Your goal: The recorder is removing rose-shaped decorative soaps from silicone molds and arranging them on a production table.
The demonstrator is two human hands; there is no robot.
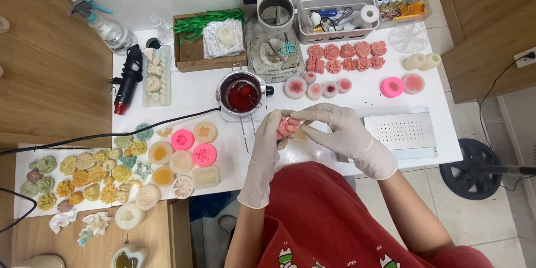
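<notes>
Both my hands wear pale latex gloves and meet over the white table's front edge. My left hand [267, 139] cups a small pink flower-shaped wax piece [287, 127]. My right hand [335, 128] pinches the same piece from the right with its fingertips. Just behind my hands sits a small metal melting pot [241, 96] of red liquid wax on a white base.
Pink wax flowers [346, 57] and round moulds [312, 87] lie behind on the right, with a perforated white tray [405, 131] beside my right hand. Pink and cream moulds [190, 156] and yellow-green flowers [89, 176] lie left. A spray bottle [109, 25], heat gun [127, 78], wooden box [207, 39] and basket [335, 17] stand at the back.
</notes>
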